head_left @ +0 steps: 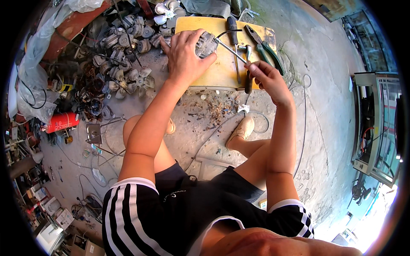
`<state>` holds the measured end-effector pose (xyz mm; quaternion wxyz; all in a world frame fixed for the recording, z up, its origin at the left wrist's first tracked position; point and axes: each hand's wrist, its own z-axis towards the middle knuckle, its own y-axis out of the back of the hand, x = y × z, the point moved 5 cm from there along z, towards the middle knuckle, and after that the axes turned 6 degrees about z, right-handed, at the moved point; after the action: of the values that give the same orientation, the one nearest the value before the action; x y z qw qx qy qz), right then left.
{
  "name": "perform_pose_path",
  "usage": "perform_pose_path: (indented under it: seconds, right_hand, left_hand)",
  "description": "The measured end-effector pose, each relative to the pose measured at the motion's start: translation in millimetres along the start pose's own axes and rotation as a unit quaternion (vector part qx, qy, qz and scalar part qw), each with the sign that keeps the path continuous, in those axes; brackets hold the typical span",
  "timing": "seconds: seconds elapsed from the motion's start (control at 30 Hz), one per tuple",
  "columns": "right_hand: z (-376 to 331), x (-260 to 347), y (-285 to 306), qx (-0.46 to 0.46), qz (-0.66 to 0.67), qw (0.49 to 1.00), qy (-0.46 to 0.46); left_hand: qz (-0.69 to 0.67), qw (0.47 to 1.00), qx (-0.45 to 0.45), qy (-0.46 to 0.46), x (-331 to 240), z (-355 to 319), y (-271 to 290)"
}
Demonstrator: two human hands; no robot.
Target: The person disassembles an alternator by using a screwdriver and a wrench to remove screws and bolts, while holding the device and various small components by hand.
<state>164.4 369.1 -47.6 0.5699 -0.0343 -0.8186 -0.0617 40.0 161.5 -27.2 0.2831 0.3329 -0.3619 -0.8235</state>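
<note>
On the yellow board, my left hand (185, 57) is closed around a small grey electric motor (206, 45), pressing it near the board's left side. A black wire curves up from the motor. My right hand (270, 80) grips a thin metal rod-shaped tool (232, 51), its far tip meeting the motor's right side. The kind of tip is hidden. Beneath and beside the rod lie a black-handled screwdriver (232, 30), a small hammer (248, 83) and pliers with dark green handles (268, 52).
The yellow board (194, 23) is a low work surface. A heap of old motors (124, 40) and fan blades (139, 81) covers the floor at left, near a red cylinder (62, 122). Debris (220, 109) and a grey cable (304, 128) lie on the concrete. A glass-sided cabinet (378, 123) stands right.
</note>
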Motion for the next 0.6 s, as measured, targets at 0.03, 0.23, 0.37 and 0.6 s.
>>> perform_pose_path:
  seconds: [0.03, 0.23, 0.37, 0.6]
  right_hand:
    - [-0.9, 3.3, -3.6, -0.032, -0.046, 0.997, 0.053]
    - [-3.1, 8.9, -7.2, -0.059, 0.018, 0.998, -0.014]
    - [2.1, 4.2, -0.6, -0.074, -0.085, 0.992, 0.050]
    - [-0.2, 9.1, 0.7, -0.132, -0.119, 0.971, 0.159]
  left_hand:
    - [-0.003, 1.000, 0.000, -0.001, -0.5, 0.0, 0.1]
    - [-0.002, 1.000, -0.003, 0.000, 0.2, -0.2, -0.1]
    - [0.007, 1.000, -0.012, 0.000, -0.1, 0.2, 0.0]
    - [0.009, 1.000, -0.013, -0.003, 0.7, -0.2, -2.1]
